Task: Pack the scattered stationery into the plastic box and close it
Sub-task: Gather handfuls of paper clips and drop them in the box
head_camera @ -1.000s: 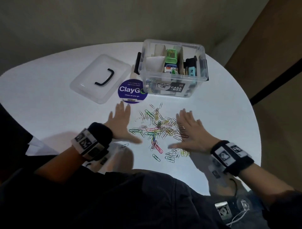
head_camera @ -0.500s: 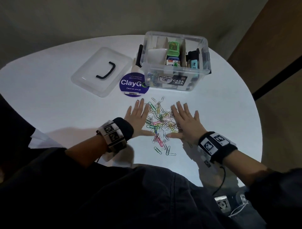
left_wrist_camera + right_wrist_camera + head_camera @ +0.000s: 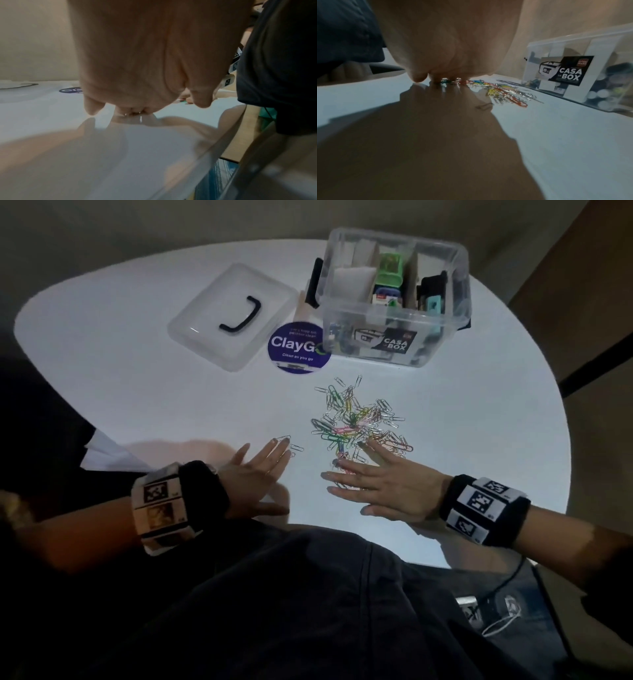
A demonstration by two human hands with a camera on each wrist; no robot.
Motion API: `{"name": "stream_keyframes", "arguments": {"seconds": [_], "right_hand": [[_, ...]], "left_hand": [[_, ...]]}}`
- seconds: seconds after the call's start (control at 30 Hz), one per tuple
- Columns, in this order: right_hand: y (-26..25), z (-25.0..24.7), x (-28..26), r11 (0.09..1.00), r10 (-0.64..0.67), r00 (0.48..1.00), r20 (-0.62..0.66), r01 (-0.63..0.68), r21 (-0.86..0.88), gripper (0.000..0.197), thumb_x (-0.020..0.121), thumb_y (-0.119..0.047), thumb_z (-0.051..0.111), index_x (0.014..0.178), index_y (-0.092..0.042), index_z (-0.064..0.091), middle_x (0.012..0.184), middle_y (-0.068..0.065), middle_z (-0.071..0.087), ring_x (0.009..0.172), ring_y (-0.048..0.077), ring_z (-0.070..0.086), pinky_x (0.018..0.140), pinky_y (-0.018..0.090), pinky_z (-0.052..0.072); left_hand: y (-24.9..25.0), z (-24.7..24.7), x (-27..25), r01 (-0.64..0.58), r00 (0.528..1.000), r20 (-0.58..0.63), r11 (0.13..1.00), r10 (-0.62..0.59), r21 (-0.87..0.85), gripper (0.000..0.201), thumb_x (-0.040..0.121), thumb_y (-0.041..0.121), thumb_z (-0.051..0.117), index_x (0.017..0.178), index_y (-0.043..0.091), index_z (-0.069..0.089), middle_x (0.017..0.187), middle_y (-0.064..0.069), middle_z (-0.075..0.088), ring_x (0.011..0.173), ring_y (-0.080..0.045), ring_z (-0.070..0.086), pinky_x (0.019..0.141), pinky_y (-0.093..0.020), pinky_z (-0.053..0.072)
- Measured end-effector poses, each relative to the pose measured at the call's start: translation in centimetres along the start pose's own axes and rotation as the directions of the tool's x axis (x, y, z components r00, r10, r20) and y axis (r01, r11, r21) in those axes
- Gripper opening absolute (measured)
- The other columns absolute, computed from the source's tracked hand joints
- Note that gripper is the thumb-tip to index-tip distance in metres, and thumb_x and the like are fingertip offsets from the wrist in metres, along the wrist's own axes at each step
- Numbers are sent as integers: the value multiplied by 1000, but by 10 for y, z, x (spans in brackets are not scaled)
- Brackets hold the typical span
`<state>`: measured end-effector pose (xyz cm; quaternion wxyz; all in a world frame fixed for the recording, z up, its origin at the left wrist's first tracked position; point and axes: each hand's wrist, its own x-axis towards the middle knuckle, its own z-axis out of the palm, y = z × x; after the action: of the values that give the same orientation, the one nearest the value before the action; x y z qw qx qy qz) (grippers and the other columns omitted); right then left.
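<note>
A heap of coloured paper clips (image 3: 359, 422) lies on the white round table (image 3: 137, 392), in front of the clear plastic box (image 3: 394, 299), which stands open and holds stationery. Its lid (image 3: 233, 316) with a black handle lies flat to the left. My left hand (image 3: 263, 470) lies flat with straight fingers, its tips touching two stray clips (image 3: 291, 445) left of the heap. My right hand (image 3: 373, 484) lies flat, fingers spread, over the near edge of the heap. In the right wrist view the clips (image 3: 501, 90) spread beyond my fingertips toward the box (image 3: 573, 73).
A round purple ClayGo sticker (image 3: 298, 349) sits between lid and box. The table's near edge runs just behind my wrists, against my dark clothing. White paper (image 3: 102, 453) pokes out at the left edge. A wooden panel (image 3: 582, 302) stands beyond the table on the right.
Both hands have drawn back toward me from either side of the heap. The clips are bunched tighter than a second ago. My right hand now points left across the heap's near edge.
</note>
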<state>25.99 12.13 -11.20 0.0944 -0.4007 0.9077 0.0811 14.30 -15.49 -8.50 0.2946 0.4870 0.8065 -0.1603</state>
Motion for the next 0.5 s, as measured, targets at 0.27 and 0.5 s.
{"name": "stream_keyframes", "arguments": {"seconds": [0.27, 0.5], "right_hand": [[25, -4, -8, 986, 151, 988, 20, -150, -72, 60, 97, -48, 23, 153, -26, 15, 161, 4, 9, 148, 28, 10, 112, 66, 10], [29, 5, -32, 960, 277, 958, 81, -272, -59, 56, 98, -49, 20, 151, -31, 20, 160, 4, 15, 147, 29, 17, 110, 66, 14]], "left_hand": [[26, -29, 60, -64, 980, -190, 998, 64, 3, 116, 68, 87, 15, 144, 9, -26, 154, -6, -30, 144, -22, -26, 118, -52, -8], [35, -47, 90, -119, 972, -199, 992, 126, 46, 108, 77, 79, 23, 144, 10, -26, 151, -5, -35, 144, -23, -26, 119, -52, -5]]}}
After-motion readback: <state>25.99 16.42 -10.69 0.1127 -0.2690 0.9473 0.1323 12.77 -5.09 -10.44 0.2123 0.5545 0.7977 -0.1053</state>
